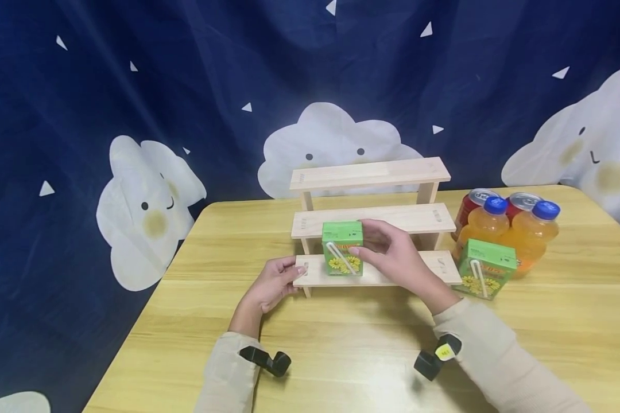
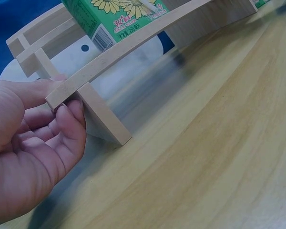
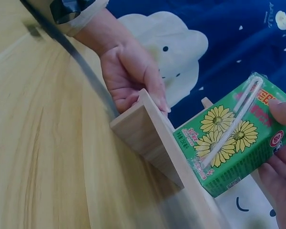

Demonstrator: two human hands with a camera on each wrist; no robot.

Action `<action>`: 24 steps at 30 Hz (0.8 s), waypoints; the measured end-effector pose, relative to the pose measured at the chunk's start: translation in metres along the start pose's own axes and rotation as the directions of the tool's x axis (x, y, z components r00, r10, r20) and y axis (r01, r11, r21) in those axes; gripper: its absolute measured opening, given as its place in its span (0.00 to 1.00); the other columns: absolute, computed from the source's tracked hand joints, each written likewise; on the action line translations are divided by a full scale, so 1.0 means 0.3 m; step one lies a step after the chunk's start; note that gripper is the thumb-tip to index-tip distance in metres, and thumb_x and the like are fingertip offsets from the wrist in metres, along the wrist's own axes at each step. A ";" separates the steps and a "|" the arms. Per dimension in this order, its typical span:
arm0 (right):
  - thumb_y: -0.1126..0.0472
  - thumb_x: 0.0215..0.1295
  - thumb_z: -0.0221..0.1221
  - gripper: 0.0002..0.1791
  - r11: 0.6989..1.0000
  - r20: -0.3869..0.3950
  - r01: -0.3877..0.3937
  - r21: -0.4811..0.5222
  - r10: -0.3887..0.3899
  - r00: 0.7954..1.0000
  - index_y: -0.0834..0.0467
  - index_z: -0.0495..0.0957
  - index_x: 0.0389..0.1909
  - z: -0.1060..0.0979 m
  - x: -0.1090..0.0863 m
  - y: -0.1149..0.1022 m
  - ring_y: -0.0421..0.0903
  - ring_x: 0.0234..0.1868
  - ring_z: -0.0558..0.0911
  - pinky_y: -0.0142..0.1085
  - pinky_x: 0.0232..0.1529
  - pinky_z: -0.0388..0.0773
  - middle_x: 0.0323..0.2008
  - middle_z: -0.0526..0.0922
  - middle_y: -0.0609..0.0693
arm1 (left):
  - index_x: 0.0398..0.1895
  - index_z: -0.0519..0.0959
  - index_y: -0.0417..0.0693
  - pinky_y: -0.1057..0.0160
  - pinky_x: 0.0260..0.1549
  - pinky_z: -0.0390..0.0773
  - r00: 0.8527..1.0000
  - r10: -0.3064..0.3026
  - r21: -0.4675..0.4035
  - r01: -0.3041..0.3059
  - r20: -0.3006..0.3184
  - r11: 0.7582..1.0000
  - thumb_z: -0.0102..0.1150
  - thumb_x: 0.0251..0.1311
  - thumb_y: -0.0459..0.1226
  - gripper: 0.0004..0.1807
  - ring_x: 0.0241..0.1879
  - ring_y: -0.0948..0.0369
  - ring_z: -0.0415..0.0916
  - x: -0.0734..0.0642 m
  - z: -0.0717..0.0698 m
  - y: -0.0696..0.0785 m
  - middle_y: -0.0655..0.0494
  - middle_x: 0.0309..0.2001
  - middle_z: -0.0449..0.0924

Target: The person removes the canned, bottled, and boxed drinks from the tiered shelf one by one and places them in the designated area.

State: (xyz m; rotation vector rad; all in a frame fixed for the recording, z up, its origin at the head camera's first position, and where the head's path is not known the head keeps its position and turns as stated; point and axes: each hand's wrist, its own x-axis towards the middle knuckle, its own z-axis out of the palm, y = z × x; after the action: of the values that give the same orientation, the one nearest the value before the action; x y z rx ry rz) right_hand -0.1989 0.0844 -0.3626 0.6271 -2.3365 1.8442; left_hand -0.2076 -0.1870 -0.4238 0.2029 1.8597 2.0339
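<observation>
A three-step wooden rack [image 1: 372, 221] stands on the table. My left hand [image 1: 276, 284] pinches the left end of its lowest board, thumb on top and fingers curled beneath, as the left wrist view shows. My right hand [image 1: 400, 255] holds a green juice box [image 1: 343, 248] with yellow flowers and a white straw on its front. The box is upright at the lowest board, left of its middle; in the right wrist view the base of the juice box [image 3: 229, 138] meets or nearly meets the board. The thumb lies at its front right edge.
Right of the rack stands a second green juice box [image 1: 485, 269]. Behind it are two orange drink bottles [image 1: 534, 232] with blue caps and two red cans [image 1: 472, 203]. A dark blue curtain [image 1: 227, 51] with clouds hangs behind the table [image 1: 186, 338].
</observation>
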 end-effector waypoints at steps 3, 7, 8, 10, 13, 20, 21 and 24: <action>0.66 0.54 0.67 0.29 1.000 0.005 0.005 -0.002 -0.005 1.000 0.63 0.70 0.58 0.003 0.002 -0.002 0.52 0.52 0.80 0.32 0.50 0.77 0.52 0.79 0.59 | 0.62 0.64 0.27 0.71 0.26 0.76 1.000 -0.002 0.003 0.002 -0.009 1.000 0.50 0.65 0.31 0.24 0.33 0.62 0.79 -0.001 0.000 0.002 0.50 0.41 0.81; 0.67 0.54 0.66 0.29 1.000 0.008 0.000 0.006 -0.001 1.000 0.63 0.71 0.58 0.007 0.001 -0.002 0.52 0.53 0.80 0.31 0.50 0.77 0.52 0.79 0.59 | 0.62 0.64 0.28 0.71 0.25 0.75 1.000 -0.003 0.011 0.004 -0.015 1.000 0.50 0.65 0.31 0.24 0.32 0.63 0.78 0.000 0.000 0.001 0.51 0.40 0.81; 0.67 0.54 0.66 0.29 1.000 0.009 0.000 0.008 0.000 1.000 0.63 0.71 0.58 0.007 0.001 -0.001 0.52 0.53 0.80 0.31 0.50 0.77 0.52 0.79 0.59 | 0.62 0.64 0.28 0.71 0.25 0.75 1.000 -0.003 0.011 0.003 -0.016 1.000 0.50 0.65 0.31 0.23 0.32 0.63 0.78 0.001 0.001 0.002 0.51 0.40 0.81; 0.67 0.55 0.66 0.28 1.000 0.009 0.004 0.010 -0.004 1.000 0.63 0.71 0.58 0.007 0.001 0.001 0.51 0.52 0.80 0.31 0.51 0.77 0.52 0.79 0.59 | 0.62 0.64 0.28 0.71 0.25 0.75 1.000 -0.004 0.010 0.004 -0.016 1.000 0.50 0.65 0.31 0.23 0.32 0.63 0.79 0.001 0.001 0.001 0.51 0.40 0.81; 0.66 0.55 0.66 0.27 1.000 0.007 0.007 0.005 -0.007 1.000 0.62 0.72 0.57 0.006 0.000 0.004 0.51 0.52 0.80 0.32 0.51 0.77 0.51 0.80 0.58 | 0.62 0.64 0.28 0.71 0.26 0.76 1.000 -0.003 0.009 0.004 -0.012 1.000 0.50 0.65 0.31 0.24 0.33 0.62 0.79 0.001 0.001 0.000 0.50 0.41 0.81; 0.64 0.56 0.66 0.27 1.000 -0.008 0.014 -0.016 -0.014 1.000 0.61 0.72 0.57 0.007 -0.004 0.011 0.50 0.52 0.80 0.35 0.52 0.77 0.51 0.80 0.58 | 0.62 0.64 0.27 0.70 0.27 0.77 1.000 -0.003 0.007 0.003 -0.010 1.000 0.50 0.65 0.31 0.24 0.33 0.62 0.79 0.001 0.000 -0.001 0.49 0.42 0.81; 0.64 0.56 0.66 0.27 1.000 -0.011 0.016 -0.020 -0.016 1.000 0.61 0.72 0.57 0.007 -0.005 0.012 0.50 0.52 0.80 0.35 0.52 0.77 0.51 0.80 0.58 | 0.62 0.64 0.27 0.70 0.27 0.77 1.000 -0.002 0.007 0.002 -0.010 1.000 0.50 0.65 0.31 0.24 0.34 0.62 0.79 0.001 0.000 -0.001 0.49 0.42 0.81; 0.64 0.56 0.66 0.27 0.999 -0.015 0.020 -0.026 -0.021 1.000 0.61 0.72 0.57 0.007 -0.006 0.013 0.50 0.52 0.80 0.34 0.51 0.77 0.51 0.80 0.58 | 0.62 0.64 0.27 0.70 0.28 0.78 1.000 -0.002 0.005 0.002 -0.007 1.000 0.50 0.66 0.31 0.24 0.34 0.61 0.80 0.001 0.001 -0.001 0.49 0.42 0.81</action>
State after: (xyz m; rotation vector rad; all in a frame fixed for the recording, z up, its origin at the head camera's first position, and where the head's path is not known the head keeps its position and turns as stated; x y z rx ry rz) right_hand -0.1982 0.0836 -0.3674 0.6288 -2.3310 1.8012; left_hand -0.2079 -0.1867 -0.4241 0.1953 1.8689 2.0316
